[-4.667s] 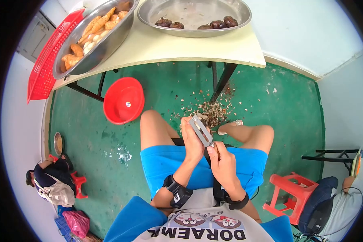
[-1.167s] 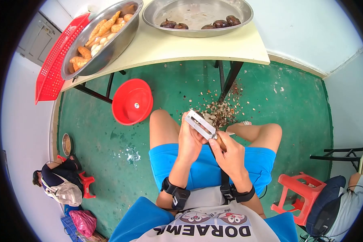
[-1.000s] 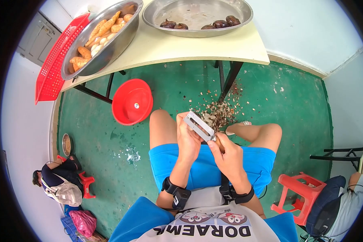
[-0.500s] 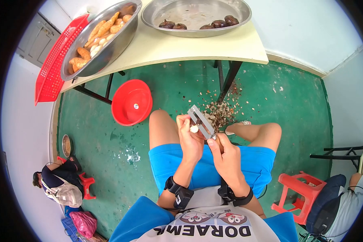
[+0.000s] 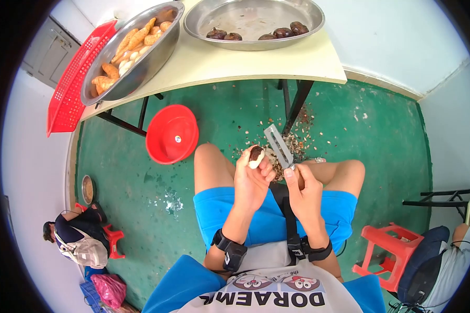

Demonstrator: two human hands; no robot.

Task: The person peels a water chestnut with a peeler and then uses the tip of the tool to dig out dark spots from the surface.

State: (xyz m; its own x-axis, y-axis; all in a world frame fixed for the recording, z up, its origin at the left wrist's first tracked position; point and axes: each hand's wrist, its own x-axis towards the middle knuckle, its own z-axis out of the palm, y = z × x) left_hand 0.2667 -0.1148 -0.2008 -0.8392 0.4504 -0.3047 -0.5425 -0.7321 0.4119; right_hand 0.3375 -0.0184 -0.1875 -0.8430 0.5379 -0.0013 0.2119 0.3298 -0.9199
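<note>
My left hand [image 5: 251,180] holds a partly peeled water chestnut [image 5: 256,156] in its fingertips. Dark brown skin covers one side of it, and white flesh shows on the other. In my right hand [image 5: 304,188] is a metal peeler [image 5: 279,146], gripped by its lower end, with its slotted frame pointing up and slightly left. The peeler is apart from the water chestnut, to its right. Peelings [image 5: 297,143] lie scattered on the green floor beyond my hands, by the table leg.
On the table [image 5: 219,68] stand a steel pan [image 5: 250,44] with several dark water chestnuts and a steel bowl [image 5: 156,57] of orange roots and white pieces. A red basin [image 5: 159,141] sits on the floor. Red stools [image 5: 386,250] stand at both sides; a person [image 5: 78,235] sits at left.
The peeler has lifted off the water chestnut and moved right with my right hand. My left hand has turned the water chestnut, showing its brown and white sides.
</note>
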